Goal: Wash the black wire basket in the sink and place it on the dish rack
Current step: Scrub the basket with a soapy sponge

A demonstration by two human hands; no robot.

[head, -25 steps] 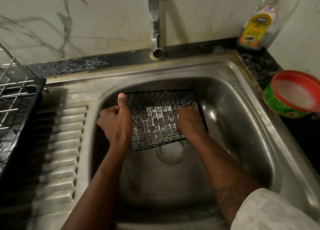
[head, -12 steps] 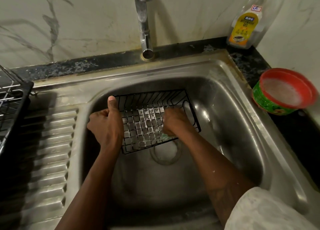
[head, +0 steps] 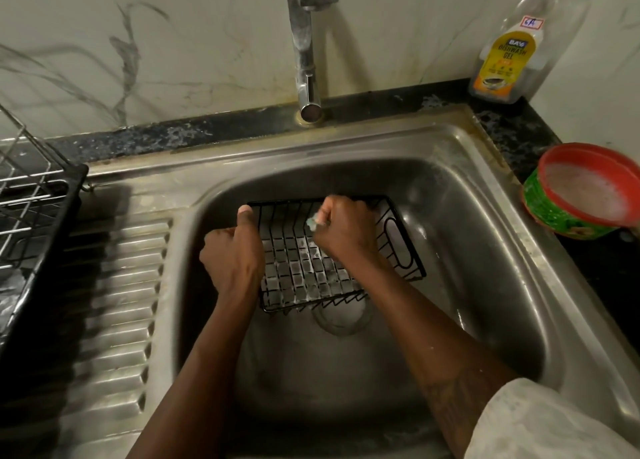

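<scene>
Far left, on the counter: dish rack (head: 31, 216), metal wires inside a black tray, only partly in view, well apart from the basket. Just beside it, to the right: ribbed steel drainboard (head: 117, 302), wet and shiny.

Then the sink (head: 242, 155), steel, with a deep basin. Inside the basin, near the middle: black wire basket (head: 298, 271), open side up, tilted a little, with white foam on the grid of its bottom. Near edge of the basket just above the round drain (head: 343, 316).

On the left side of the basket: left hand (head: 232, 261), fingers curled round the left rim, thumb straight up along the wire. Holds the basket firmly.

Over the far part of the basket: right hand (head: 346, 230), closed as a fist round a small pale scrubber (head: 312, 223), of which only a bit shows at the thumb side. Presses it against the wires near the far rim.

Above, at the marble wall: chrome faucet (head: 306, 60), spout pointing down, behind the basket.

Further right, in the corner of the dark counter: dishwash gel bottle (head: 505, 56), clear with a yellow label, upright. Near the right rim of the sink: red and green bowl (head: 581, 195) with foamy liquid inside.

Bottom right: white sleeve (head: 540, 427) on the right arm.
</scene>
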